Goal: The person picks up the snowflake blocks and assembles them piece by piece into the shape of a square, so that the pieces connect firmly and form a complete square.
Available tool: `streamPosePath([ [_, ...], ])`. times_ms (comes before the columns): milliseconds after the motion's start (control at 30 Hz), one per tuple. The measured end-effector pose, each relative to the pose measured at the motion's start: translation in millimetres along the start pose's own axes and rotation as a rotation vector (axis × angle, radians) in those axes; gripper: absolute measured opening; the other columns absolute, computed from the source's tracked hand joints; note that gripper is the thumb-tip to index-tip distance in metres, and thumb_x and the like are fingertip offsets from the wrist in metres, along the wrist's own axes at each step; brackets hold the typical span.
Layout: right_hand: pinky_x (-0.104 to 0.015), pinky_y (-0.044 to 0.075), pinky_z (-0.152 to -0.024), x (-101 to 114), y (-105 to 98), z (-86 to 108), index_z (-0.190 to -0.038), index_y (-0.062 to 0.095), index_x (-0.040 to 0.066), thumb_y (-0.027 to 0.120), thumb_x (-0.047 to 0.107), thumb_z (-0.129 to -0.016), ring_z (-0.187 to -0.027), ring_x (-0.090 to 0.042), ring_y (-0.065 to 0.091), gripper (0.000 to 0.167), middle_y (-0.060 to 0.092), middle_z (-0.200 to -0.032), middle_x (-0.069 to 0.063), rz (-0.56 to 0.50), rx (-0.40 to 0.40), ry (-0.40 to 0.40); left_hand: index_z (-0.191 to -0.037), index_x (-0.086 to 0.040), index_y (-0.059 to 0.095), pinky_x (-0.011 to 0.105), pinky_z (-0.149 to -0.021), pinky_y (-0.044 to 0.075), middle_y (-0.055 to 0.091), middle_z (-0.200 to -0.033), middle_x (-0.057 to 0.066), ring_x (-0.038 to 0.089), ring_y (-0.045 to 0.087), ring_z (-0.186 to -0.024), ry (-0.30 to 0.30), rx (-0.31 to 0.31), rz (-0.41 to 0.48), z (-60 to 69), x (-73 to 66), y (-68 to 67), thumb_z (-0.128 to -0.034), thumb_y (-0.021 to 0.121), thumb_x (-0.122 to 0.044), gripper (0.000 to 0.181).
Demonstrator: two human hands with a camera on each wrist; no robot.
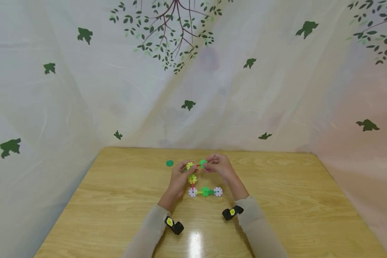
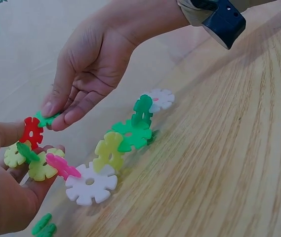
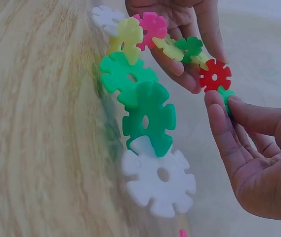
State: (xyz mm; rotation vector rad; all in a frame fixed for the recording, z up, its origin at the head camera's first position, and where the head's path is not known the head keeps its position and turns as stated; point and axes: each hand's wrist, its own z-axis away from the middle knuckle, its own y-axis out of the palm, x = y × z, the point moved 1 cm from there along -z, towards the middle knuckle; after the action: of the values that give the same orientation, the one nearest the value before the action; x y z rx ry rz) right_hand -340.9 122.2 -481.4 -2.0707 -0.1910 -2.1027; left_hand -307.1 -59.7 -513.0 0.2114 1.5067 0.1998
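Step, as judged: seating green end disc [image 1: 202, 162] in red disc [image 3: 208, 75]; next move calls for steady L. hold, square push. Chain [image 1: 205, 189], approx. C-shaped, near run on table [image 1: 293, 222]: white, green, white, edge-on links betw. Farther: L. hand [image 1: 180, 175] pinching yellow disc [image 1: 188, 165]; R. hand [image 1: 220, 166] pinching green end disc, joint depth unverified. Far L.: loose green disc [image 1: 170, 163].

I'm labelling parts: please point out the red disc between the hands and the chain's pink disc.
Red disc [image 3: 222, 78]: right wrist view, on its face beside the centre hole.
Pink disc [image 3: 154, 24]: right wrist view, on the middle of its visible face.
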Motion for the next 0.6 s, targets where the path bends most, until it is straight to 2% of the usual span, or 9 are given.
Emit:
streamPosePath([
  [233,-0.053,0.06,-0.083,-2.0,1.4,0.3,-0.104,0.062,-0.014,0.07,-0.01,-0.09,-0.071,-0.019,0.075,0.017,0.072,-0.079,-0.003,-0.063,-0.01,-0.033,-0.129,0.012,0.054,0.026,-0.08,0.06,0.068,-0.109,0.005,0.019,0.074,-0.094,0.009,0.0,0.0,0.0,1.0,0.3,-0.0973,0.069,-0.011,0.042],
  [433,-0.053,0.061,-0.08,-1.5,1.7,0.4,-0.097,0.065,-0.01,0.069,-0.012,-0.089,-0.069,-0.018,0.074,0.009,0.072,-0.078,-0.004,-0.068,-0.005,-0.05,-0.129,0.011,0.055,0.032,-0.086,0.061,0.069,-0.111,0.007,0.025,0.073,-0.099,0.004,-0.002,-0.013,-0.5,0.5,-0.6,-0.0966,0.07,-0.01,0.041],
  [600,-0.05,0.062,-0.077,-1.5,2.1,1.6,-0.099,0.063,-0.017,0.07,-0.012,-0.088,-0.067,-0.017,0.074,0.014,0.073,-0.08,-0.008,-0.081,-0.004,-0.074,-0.129,0.011,0.055,0.037,-0.088,0.061,0.07,-0.111,0.008,0.021,0.073,-0.096,0.015,0.002,-0.013,0.5,1.3,-0.8,-0.0964,0.07,-0.01,0.041],
])
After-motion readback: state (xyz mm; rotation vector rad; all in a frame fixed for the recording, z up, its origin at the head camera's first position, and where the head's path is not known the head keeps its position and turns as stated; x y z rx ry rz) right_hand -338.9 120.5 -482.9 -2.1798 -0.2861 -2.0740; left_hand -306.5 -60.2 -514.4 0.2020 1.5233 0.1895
